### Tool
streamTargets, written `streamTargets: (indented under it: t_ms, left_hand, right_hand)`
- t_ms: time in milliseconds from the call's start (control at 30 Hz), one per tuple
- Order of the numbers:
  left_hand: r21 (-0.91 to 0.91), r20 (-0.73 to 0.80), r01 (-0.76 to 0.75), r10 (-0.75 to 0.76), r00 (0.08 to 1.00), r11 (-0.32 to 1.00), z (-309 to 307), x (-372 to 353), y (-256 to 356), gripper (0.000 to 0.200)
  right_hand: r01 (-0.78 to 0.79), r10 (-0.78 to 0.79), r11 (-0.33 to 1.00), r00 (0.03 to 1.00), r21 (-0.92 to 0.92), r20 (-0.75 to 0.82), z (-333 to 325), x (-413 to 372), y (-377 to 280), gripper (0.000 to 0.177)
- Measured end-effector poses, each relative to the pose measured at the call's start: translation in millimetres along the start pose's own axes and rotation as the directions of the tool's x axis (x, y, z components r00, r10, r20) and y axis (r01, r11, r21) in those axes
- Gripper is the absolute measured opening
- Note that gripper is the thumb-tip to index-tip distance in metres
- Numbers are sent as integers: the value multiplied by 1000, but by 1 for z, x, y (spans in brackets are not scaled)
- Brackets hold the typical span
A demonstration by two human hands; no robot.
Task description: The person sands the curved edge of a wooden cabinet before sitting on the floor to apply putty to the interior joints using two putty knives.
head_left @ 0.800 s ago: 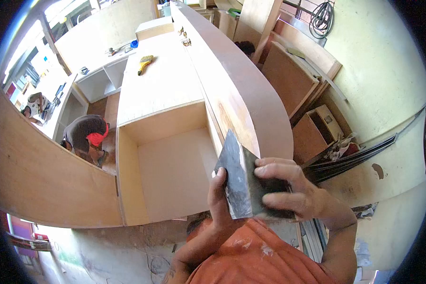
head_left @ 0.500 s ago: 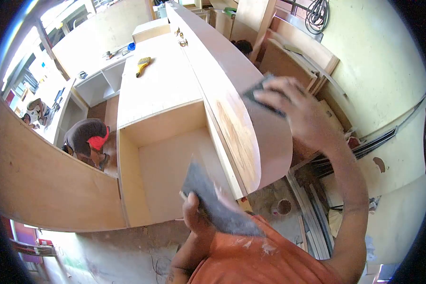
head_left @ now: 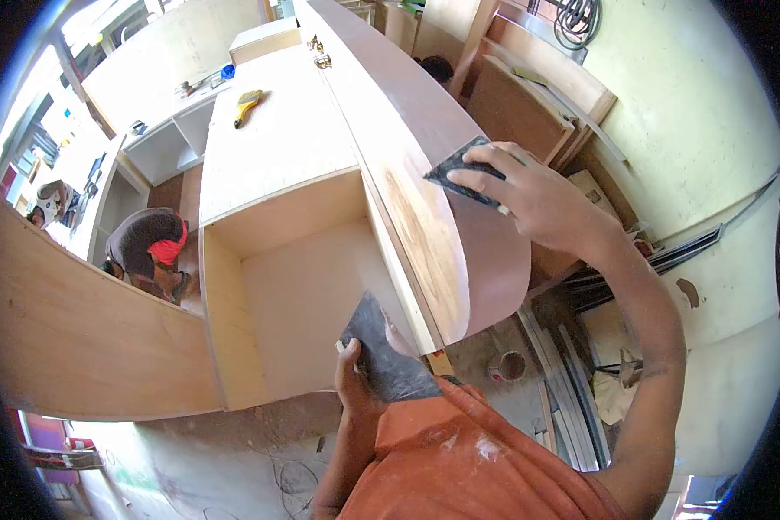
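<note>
My left hand (head_left: 354, 379) is closed on the edge of a dark, flat putty board (head_left: 388, 354), which carries a smear of pinkish putty along one side. My right hand (head_left: 524, 189) grips a dark putty spreader (head_left: 462, 176), fingers pressed on its face. The spreader lies against the pinkish surface of a curved panel (head_left: 498, 276), close to its upper edge. Along that panel runs a pale wood strip (head_left: 425, 238) with putty on its rim. Below the strip sits an open cabinet compartment (head_left: 299, 277), with the board held over its near side.
A yellow-handled brush (head_left: 248, 108) lies on the white cabinet top. Hinges (head_left: 321, 56) stick out from the strip. A person (head_left: 147, 247) bends down at left. Wood panels (head_left: 529, 108) lean at right; a round tin (head_left: 510, 366) and metal lengths (head_left: 572, 399) lie below.
My right hand and the spreader have shifted slightly left and down along the curved panel. The board in my left hand has tilted a little and moved slightly. The view has shifted a bit.
</note>
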State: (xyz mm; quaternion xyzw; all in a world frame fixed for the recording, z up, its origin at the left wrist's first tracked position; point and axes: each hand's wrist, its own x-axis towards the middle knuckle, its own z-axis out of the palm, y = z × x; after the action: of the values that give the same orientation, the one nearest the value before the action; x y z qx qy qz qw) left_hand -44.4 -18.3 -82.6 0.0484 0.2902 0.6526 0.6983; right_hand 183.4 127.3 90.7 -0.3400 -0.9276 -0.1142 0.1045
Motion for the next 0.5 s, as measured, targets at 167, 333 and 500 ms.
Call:
streamTargets:
  t_ms: [167, 333, 500]
  left_hand:
    - [111, 0, 138, -139, 990, 984, 15, 8, -7, 42]
    - [124, 29, 195, -200, 979, 973, 33, 11, -8, 47]
    - [-140, 233, 294, -257, 938, 946, 74, -1, -13, 57]
  right_hand:
    - [78, -79, 993, 997, -91, -8, -13, -25, -1, 45]
    - [-9, 10, 1000, 999, -17, 32, -50, -52, -22, 47]
    - [183, -113, 885, 976, 428, -185, -31, -71, -90, 49]
